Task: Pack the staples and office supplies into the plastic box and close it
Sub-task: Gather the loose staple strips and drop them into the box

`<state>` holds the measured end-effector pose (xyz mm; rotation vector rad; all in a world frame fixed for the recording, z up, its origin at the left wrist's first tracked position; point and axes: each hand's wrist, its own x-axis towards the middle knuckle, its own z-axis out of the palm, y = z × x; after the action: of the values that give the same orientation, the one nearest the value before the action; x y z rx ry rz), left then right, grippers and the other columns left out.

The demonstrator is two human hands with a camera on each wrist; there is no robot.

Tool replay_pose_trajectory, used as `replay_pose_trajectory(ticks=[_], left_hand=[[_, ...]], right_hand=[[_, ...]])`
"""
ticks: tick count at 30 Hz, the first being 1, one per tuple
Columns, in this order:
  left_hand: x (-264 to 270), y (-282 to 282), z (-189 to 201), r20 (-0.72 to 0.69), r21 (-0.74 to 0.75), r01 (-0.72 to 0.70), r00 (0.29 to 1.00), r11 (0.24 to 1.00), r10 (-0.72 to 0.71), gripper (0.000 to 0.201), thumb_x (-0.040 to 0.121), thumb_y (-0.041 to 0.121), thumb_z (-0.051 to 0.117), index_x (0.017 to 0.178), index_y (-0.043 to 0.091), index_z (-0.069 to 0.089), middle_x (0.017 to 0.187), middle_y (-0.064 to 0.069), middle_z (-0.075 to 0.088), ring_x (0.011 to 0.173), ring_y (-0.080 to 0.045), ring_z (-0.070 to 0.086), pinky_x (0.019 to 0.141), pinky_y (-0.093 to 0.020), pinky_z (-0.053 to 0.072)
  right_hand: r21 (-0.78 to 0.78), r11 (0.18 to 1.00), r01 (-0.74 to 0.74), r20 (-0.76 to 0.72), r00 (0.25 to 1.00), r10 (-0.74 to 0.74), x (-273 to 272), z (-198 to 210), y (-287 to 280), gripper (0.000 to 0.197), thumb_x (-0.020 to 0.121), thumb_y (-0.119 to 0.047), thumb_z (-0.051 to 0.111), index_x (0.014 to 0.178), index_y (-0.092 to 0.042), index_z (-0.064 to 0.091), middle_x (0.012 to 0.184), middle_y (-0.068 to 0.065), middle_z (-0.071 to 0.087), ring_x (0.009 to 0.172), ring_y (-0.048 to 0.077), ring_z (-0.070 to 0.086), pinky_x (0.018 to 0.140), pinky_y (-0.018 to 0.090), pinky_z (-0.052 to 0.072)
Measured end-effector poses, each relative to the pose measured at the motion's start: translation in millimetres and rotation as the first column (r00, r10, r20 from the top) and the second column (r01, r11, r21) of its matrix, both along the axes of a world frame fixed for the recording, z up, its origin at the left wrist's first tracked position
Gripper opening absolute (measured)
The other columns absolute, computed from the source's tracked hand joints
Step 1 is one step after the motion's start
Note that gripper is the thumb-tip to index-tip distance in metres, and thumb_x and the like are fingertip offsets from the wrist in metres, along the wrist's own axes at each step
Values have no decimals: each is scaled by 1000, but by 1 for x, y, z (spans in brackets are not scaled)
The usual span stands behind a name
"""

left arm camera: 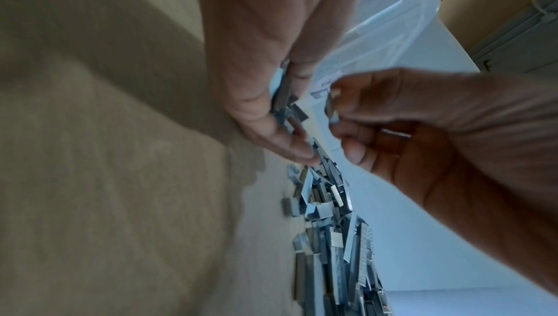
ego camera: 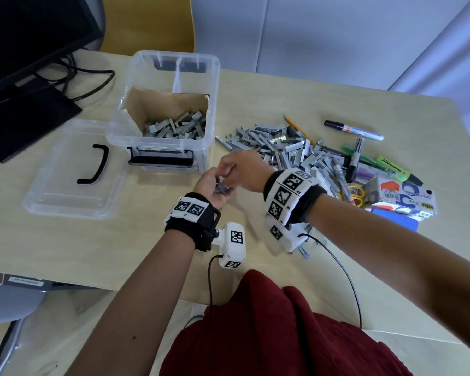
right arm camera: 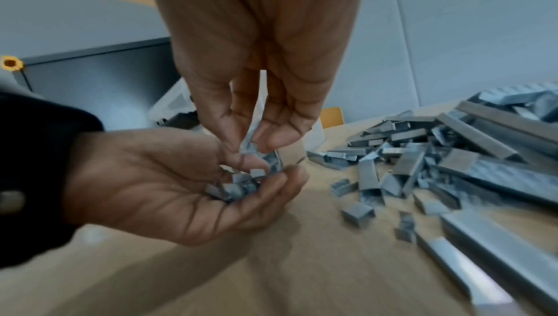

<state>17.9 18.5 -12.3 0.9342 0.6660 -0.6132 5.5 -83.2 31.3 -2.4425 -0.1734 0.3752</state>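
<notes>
1. Pale wooden table [ego camera: 255,85], grey-white wall panels behind; black monitor [ego camera: 25,50] at far left w/ cables.
2. Clear plastic box [ego camera: 163,109] at centre-left, open, lined w/ brown cardboard, partly filled w/ staple strips.
3. Clear lid [ego camera: 71,172] w/ black handle lying flat just left of box, separate from it.
4. Big loose staple pile [ego camera: 282,147] right of box, spread on table; also seen close in rt wrist view [right arm camera: 438,154].
5. Beyond pile at right: pencil [ego camera: 296,126], black marker [ego camera: 353,130], green highlighter [ego camera: 399,170], printed carton [ego camera: 407,196].
6. Left hand [ego camera: 215,188] palm up, fingers cupped round small heap of staple bits, in front of box, off the table.
7. Right hand [ego camera: 239,169] directly above left palm, fingertips [right arm camera: 281,137] pinching narrow on a staple strip, touching the heap.
8. Both wrists w/ black bands & tagged white camera mounts.
</notes>
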Motion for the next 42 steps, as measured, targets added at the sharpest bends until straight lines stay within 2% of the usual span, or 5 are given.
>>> replay_pose_trajectory(ticks=[6,18,27,34,42], left_hand=[[3,3,-10,-36,13,30,999,999,-30,35,99,19,38,68,7,49,42,-1,55,33,-8,51,35,-11,39],[0,6,-13,-22,-22,15,1000,1000,-16,37,99,19,36,67,7,49,45,-4,58,36,-10,54,37,-13,44],[1,-7,-5,-9,-22,-16,1000,1000,16,20,97,11,42,80,5,51,77,-9,57,67,-16,55,60,-25,51],[1,5,-13,-74,-98,-27,997,995,20,36,100,18,39,69,1,51,59,-11,62,44,-17,64,45,-18,53],[-4,9,-18,-46,-122,-29,999,992,24,35,100,16,38,72,0,52,52,-13,64,47,-21,66,48,-18,54]], right_hand=[[-144,979,146,10,989,-147,12,-3,-34,24,86,4,46,98,-2,66,106,10,65,102,23,59,87,25,44],[-410,908,-88,-46,996,76,-5,-35,-26,21,86,0,47,97,-1,65,101,10,54,103,25,52,88,28,44],[-14,1000,13,-50,999,-14,5,3,-10,11,82,-7,64,93,-6,65,85,-1,61,77,9,57,65,5,38],[-320,947,-15,-65,998,-7,29,-10,-15,29,87,-2,56,115,-6,58,124,12,55,112,26,54,93,32,46],[-471,877,-94,-74,995,67,22,-24,-15,21,89,0,48,108,0,57,115,15,57,108,30,54,83,32,44]])
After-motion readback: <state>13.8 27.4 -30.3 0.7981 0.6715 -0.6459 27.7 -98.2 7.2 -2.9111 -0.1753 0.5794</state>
